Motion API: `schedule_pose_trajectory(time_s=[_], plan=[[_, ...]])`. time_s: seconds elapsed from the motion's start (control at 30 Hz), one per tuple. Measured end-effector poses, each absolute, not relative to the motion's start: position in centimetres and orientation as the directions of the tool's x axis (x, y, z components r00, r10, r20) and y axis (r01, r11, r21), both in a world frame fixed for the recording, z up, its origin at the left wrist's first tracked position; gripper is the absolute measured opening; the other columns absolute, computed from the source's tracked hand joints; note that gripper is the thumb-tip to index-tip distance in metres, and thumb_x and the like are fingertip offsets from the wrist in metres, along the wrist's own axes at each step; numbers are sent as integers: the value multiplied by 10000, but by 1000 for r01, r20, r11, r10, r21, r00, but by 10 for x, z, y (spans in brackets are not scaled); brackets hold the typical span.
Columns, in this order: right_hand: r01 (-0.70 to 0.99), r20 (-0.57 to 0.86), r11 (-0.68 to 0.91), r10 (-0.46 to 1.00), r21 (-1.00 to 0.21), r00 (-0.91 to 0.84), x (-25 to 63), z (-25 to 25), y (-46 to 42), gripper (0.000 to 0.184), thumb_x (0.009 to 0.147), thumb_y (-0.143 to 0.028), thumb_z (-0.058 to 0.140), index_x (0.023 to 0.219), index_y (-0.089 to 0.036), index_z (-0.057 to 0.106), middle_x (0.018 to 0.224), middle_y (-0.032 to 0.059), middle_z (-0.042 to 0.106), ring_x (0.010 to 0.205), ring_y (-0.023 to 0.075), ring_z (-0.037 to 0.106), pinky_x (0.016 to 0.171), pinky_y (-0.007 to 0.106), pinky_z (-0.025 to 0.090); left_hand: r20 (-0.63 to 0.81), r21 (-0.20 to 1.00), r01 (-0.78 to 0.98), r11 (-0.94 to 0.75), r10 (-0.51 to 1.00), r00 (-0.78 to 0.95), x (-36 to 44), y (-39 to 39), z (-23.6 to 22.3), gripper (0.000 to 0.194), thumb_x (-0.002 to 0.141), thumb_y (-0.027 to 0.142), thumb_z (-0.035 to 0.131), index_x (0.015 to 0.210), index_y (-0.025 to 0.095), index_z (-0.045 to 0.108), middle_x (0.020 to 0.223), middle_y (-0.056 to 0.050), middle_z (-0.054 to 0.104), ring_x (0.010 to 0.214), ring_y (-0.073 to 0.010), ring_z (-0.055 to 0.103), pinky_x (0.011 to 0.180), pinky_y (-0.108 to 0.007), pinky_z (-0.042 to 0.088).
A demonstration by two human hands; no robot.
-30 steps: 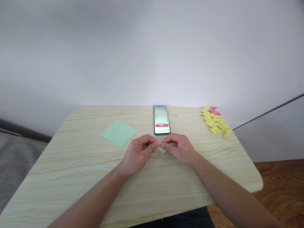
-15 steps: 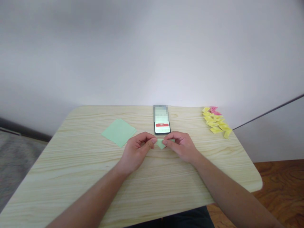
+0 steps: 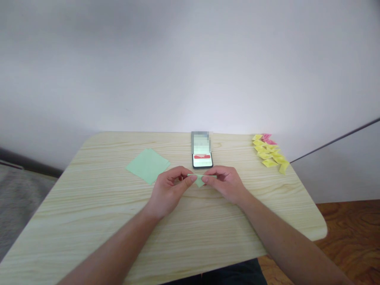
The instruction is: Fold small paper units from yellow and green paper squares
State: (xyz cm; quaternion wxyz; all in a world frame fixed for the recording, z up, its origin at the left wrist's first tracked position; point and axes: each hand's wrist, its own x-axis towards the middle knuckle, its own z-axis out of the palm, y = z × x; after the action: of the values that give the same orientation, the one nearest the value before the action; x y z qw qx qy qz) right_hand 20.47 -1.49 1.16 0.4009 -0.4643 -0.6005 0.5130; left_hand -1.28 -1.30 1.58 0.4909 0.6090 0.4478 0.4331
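A small folded piece of green paper (image 3: 200,181) is held up between both hands, its straight edge at the top and a point hanging down. My left hand (image 3: 172,189) pinches its left part between thumb and fingers. On the other side, my right hand (image 3: 224,183) grips the paper near its middle and right, thumb in front. The fingers behind the paper are partly hidden. Just beyond the hands stands a phone (image 3: 202,161) with a lit screen. To the left lie flat green paper sheets (image 3: 147,166), close to my left hand.
Several folded yellow paper pieces (image 3: 269,154) and pink ones (image 3: 268,138) lie in a cluster at the table's right rear. The pale wooden table (image 3: 190,237) meets a white wall (image 3: 190,71) at the back. Its rounded right corner juts over a brown floor (image 3: 353,225).
The thumbs have drawn slightly apart and more of the folded paper shows between them. My left hand has shifted its pinch along the paper. The sheets, phone and folded pieces stay put.
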Motion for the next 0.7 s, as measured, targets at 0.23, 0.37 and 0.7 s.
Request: schedule_pose_trajectory(time_s=[0.23,0.37,0.7], plan=[[120,5,35,970,-992,-245,207,11,-15,245,878,-453,754,881,-208,773,788,36,769,733,168,698,704,291,536,61,996,49,-72,978,198,-14,-11,11,212,881,387,732,805,189,718,727,-10,650,705,-141,557,661,-266,437],[133,21,54,970,-990,-242,207,11,-15,239,877,-449,756,867,-210,774,781,34,766,727,168,695,702,292,537,68,996,43,-78,979,192,-13,-12,13,201,888,387,725,847,191,721,735,-11,664,714,-143,573,675,-266,449],[104,82,106,974,-989,-212,205,12,-16,199,873,-417,768,890,-222,806,787,30,764,744,173,692,690,293,535,98,982,138,-128,974,202,-12,-13,10,224,827,393,783,892,189,718,800,-32,695,757,-170,616,682,-285,480]])
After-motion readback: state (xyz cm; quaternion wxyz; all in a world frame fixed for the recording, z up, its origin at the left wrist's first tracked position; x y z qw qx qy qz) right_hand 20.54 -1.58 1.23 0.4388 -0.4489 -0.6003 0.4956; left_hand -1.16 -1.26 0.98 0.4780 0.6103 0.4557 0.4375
